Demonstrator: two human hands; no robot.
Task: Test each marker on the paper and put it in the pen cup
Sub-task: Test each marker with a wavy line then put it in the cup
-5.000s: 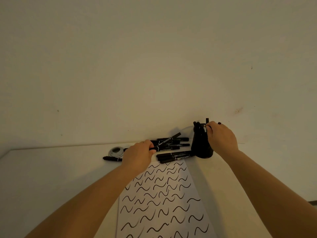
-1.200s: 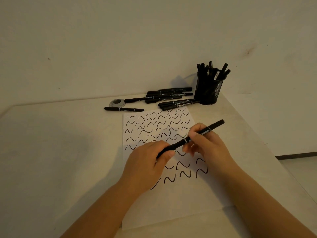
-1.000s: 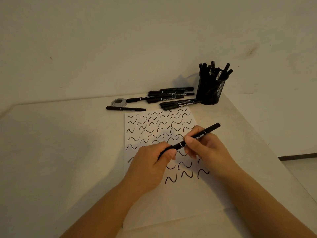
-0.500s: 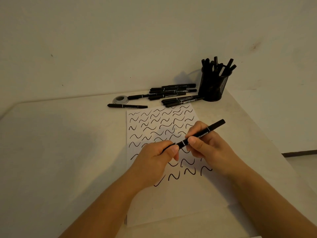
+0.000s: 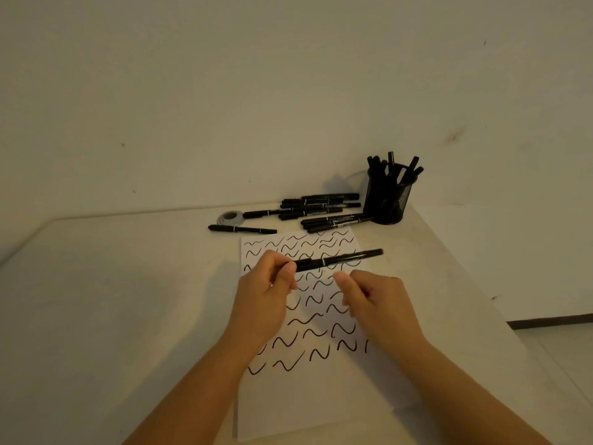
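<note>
My left hand [image 5: 263, 300] pinches the left end of a black marker [image 5: 346, 258], which lies level above the white paper [image 5: 321, 396] and points right. My right hand [image 5: 382, 303] hovers just below the marker, fingers curled, thumb up, with nothing visible in it. Rows of black squiggles cover the upper two thirds of the paper. The black mesh pen cup [image 5: 388, 200] stands at the back right by the wall with several markers upright in it.
Several loose black markers [image 5: 321, 205] lie in a pile left of the cup, and one more marker [image 5: 242, 229] lies apart beside a grey tape roll [image 5: 230, 217]. The table's right edge [image 5: 475, 284] runs diagonally, with floor beyond it.
My right hand has let go of the marker and dropped below it. My left hand alone now holds the marker, raised and turned level. The camera tilted so the cup sits lower in view.
</note>
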